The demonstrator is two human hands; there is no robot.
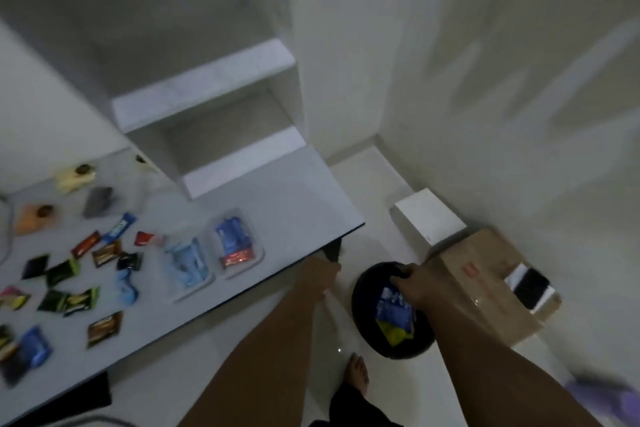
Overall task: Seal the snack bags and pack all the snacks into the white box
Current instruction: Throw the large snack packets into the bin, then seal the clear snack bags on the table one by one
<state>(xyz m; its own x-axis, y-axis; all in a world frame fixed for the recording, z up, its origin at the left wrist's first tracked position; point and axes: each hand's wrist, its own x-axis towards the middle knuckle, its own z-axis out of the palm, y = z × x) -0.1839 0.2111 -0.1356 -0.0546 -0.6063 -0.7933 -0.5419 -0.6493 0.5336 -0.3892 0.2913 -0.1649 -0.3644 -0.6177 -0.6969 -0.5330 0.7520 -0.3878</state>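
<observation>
1. Two clear plastic snack bags (211, 255) lie flat on the grey surface (294, 204) to the left of both hands; one holds pale blue packets, the other dark blue and red ones, and whether they are sealed is too blurred to tell.
2. Small glossy snacks (79, 274) in black, green, brown, red and blue wrappers are scattered further left of the bags.
3. White box (427, 224), a plain matte cube, sits on the pale tiled floor beyond the right hand, touching a brown cardboard box (485, 291).
4. Right hand (417, 284) reaches down, its fingers curled over the far rim of a round black bin (363, 302) that holds blue and yellow wrappers.
5. Left hand (320, 274) is at the surface's near edge by a dark leg; its fingers are hidden, so I cannot tell its grip.
</observation>
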